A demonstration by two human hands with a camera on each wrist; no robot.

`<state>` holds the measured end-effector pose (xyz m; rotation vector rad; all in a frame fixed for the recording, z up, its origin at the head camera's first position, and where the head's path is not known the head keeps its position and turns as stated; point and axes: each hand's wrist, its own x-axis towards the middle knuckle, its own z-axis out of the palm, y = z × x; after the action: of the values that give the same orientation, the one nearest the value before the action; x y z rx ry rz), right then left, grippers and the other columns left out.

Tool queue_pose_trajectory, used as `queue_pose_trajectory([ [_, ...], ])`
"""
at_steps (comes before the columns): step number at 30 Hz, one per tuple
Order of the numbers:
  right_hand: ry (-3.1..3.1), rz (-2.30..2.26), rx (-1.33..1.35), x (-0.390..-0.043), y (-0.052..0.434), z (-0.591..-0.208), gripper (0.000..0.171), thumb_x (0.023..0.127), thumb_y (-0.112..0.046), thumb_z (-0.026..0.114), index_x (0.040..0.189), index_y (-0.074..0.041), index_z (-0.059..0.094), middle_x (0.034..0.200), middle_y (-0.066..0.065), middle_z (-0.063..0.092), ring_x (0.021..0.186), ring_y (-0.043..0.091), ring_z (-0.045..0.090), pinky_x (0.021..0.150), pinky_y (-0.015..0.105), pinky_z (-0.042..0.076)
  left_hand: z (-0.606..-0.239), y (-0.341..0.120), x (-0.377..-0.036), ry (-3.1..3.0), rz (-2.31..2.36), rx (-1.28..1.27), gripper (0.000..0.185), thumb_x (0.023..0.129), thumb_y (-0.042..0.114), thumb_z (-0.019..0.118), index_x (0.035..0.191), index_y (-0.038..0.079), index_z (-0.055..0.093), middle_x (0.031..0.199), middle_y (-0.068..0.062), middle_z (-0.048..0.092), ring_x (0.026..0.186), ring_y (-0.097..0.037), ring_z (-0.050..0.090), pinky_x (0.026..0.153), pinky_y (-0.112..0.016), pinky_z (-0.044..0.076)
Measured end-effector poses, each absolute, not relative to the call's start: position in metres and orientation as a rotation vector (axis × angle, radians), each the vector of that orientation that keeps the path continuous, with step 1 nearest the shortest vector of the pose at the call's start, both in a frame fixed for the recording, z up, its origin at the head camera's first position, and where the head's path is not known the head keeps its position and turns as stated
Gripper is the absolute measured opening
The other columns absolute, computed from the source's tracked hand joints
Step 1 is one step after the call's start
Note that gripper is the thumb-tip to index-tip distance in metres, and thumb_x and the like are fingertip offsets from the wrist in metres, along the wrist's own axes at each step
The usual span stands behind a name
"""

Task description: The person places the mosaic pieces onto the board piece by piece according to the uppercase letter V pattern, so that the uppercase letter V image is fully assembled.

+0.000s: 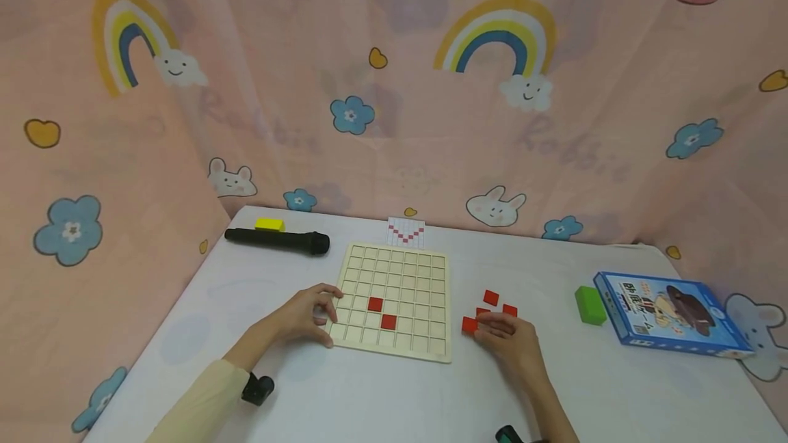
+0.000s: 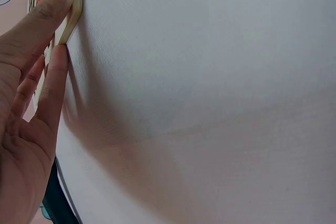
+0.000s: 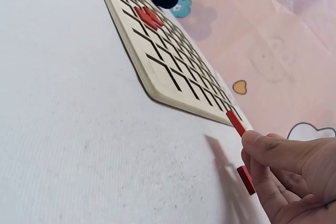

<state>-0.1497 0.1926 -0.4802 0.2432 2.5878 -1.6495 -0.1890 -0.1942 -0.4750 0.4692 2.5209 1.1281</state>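
A cream grid board [image 1: 418, 354] lies mid-table with two red square tiles in its cells, one upper left [image 1: 375, 304] and one lower right [image 1: 388, 322]. My left hand [image 1: 304, 316] rests at the board's left edge, its thumb on the near corner and the other fingers spread farther up; the left wrist view shows thumb and finger fairly straight against the wood. Right of the board, my right hand [image 1: 511, 344] pinches a red tile [image 3: 236, 123] between thumb and fingers. Several more red tiles [image 1: 490, 298] lie just beyond it, one partly hidden by the fingers.
Behind the board lies a small pattern card [image 1: 406, 232] with red squares in a V. A black microphone [image 1: 277, 240] and a yellow block [image 1: 269, 225] are at the back left. To the right sit a green block [image 1: 590, 305] and a blue box [image 1: 674, 313].
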Motion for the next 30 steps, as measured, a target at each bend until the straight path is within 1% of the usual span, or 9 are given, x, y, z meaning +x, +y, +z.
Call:
queue_pose_trajectory([
  [6,2.584,-1.689,0.184,-0.156,0.183,-0.477,0.034,0.082,-0.005,0.075,0.113,0.003,0.065,0.107,0.017,0.069,0.099,0.027,0.067,0.085,0.028,0.054,-0.473,-0.193,-0.188,2.519,1.128,0.457,0.033,0.059,0.007,0.09,0.078,0.013,0.063,0.135,-0.004,0.046,0.117,-0.026,0.049,0.082,-0.021,0.053],
  [19,2.584,-1.699,0.142,-0.17,0.16,-0.479,0.031,0.082,-0.009,0.076,0.111,-0.001,0.067,0.104,0.015,0.07,0.097,0.027,0.068,0.086,0.031,0.054,-0.472,-0.194,-0.188,2.526,1.118,0.467,0.033,0.06,0.008,0.09,0.078,0.014,0.063,0.136,-0.003,0.047,0.118,-0.026,0.048,0.082,-0.02,0.053],
  [25,2.552,-1.722,0.132,-0.175,0.15,-0.48,0.031,0.081,-0.008,0.076,0.11,-0.002,0.068,0.104,0.013,0.07,0.096,0.025,0.068,0.085,0.029,0.054,-0.472,-0.193,-0.188,2.521,1.128,0.464,0.032,0.06,0.008,0.09,0.078,0.014,0.063,0.136,-0.004,0.047,0.12,-0.026,0.047,0.083,-0.021,0.053],
  [30,2.513,-1.77,0.091,-0.179,0.141,-0.481,0.029,0.08,-0.006,0.076,0.108,0.001,0.068,0.102,0.014,0.07,0.094,0.025,0.068,0.082,0.027,0.055,-0.472,-0.193,-0.187,2.523,1.128,0.457,0.032,0.06,0.008,0.09,0.078,0.014,0.063,0.136,-0.004,0.046,0.12,-0.027,0.047,0.083,-0.021,0.053],
])
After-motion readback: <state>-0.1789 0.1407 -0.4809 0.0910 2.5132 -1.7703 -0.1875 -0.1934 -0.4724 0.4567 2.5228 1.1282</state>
